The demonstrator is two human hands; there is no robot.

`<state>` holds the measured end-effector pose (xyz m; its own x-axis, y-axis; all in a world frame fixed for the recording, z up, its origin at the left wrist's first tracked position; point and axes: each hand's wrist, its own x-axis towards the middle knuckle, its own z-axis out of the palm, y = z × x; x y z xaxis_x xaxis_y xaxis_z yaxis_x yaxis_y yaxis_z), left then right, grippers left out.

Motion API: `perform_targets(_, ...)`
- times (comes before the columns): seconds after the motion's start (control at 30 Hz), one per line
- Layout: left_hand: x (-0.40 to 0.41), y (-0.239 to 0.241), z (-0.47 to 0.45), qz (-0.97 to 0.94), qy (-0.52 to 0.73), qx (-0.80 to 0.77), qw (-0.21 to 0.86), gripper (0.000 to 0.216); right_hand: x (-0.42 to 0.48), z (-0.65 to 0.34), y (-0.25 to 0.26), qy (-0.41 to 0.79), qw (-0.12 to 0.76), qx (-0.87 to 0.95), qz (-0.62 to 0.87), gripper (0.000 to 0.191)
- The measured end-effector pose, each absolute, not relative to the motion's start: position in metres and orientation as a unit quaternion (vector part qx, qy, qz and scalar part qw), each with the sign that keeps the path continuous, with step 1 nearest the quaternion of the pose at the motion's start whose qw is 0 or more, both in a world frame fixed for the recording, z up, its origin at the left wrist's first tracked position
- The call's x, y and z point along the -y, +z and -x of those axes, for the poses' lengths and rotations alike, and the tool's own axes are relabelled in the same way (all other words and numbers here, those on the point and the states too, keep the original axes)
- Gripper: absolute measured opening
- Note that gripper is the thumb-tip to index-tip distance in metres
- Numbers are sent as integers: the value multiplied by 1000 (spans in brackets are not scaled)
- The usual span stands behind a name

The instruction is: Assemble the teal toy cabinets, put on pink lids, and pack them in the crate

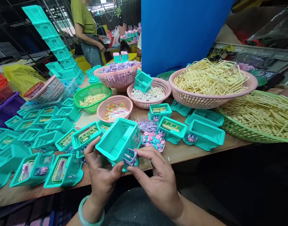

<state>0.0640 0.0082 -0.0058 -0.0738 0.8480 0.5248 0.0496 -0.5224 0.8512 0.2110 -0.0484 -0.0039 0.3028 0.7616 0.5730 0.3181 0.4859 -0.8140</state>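
My left hand [100, 172] grips a teal plastic box [117, 142] from below and behind, thumb against its lower edge; a green bangle sits on that wrist. My right hand [155, 179] pinches a small lilac plastic piece [130, 157] against the front of the same box. The box is tilted, its open top facing me, held just above the wooden table's front edge [181, 153]. A small heap of pink and blue round pieces [153, 139] lies right behind it, with lilac pieces [147, 126] further back.
Many teal boxes [40, 135] cover the left of the table. Pink baskets hold yellow frames [210, 81], white bits [148, 92], lilac parts [118, 73]; a green basket [92, 95] sits between. A blue panel [179, 31] stands behind. A person in a green shirt [87, 31] works beyond.
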Motion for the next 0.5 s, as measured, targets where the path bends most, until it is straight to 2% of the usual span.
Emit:
perform_targets(0.17, -11, -6, -66, -618, 627, -362, 306, 71, 51, -212, -5, 128, 637, 589, 480, 26)
perform_targets(0.33, -10, 1, -69, -633, 597, -362, 335, 85, 56, -213, -5, 113, 630, 600, 479, 26)
perform_targets(0.5, -8, 5, -68, -630, 602, -370, 323, 76, 53, -221, -10, 119, 638, 633, 422, 37)
